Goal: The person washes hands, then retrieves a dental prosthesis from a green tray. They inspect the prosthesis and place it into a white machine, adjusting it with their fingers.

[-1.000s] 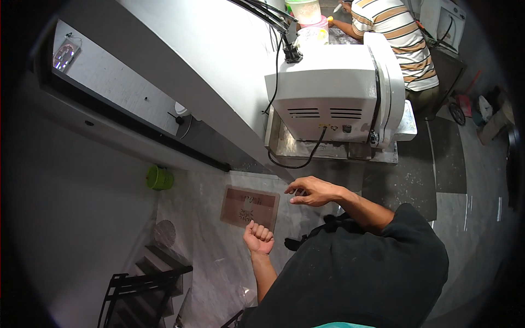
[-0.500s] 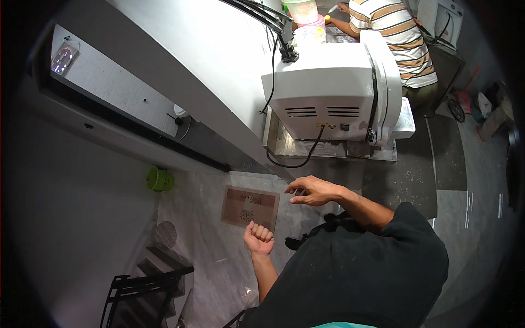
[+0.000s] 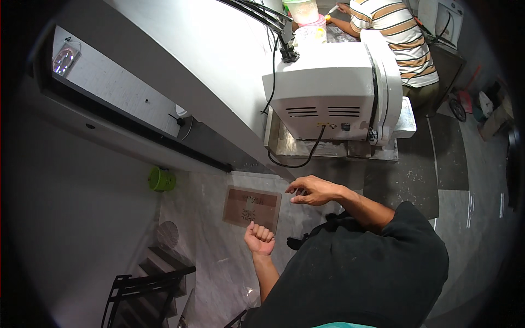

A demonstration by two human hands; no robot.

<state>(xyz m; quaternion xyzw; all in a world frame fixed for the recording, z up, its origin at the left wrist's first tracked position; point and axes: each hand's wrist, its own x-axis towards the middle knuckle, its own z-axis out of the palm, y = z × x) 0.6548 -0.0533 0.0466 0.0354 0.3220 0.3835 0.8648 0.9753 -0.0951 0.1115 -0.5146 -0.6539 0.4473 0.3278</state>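
L hand [image 3: 259,239]: closed into a fist, fingers curled tight together, gripping the lower edge of a clear plastic sheet [image 3: 219,257] spread over the pale work surface. R hand [image 3: 313,191]: raised at the sheet's upper right edge, thumb and forefinger pinched together, other fingers bent loosely apart; whether the film is between the tips cannot be told. Brown rectangular card [image 3: 252,208] w/ dark print lies flat under or in the sheet, between both hands, just above the L fist. Green round cup [image 3: 161,179] sits at the sheet's far left corner. White machine [image 3: 328,93] stands beyond the R hand. Black rack [image 3: 145,287] lower left. Second person in a striped shirt [image 3: 394,38] works at top.
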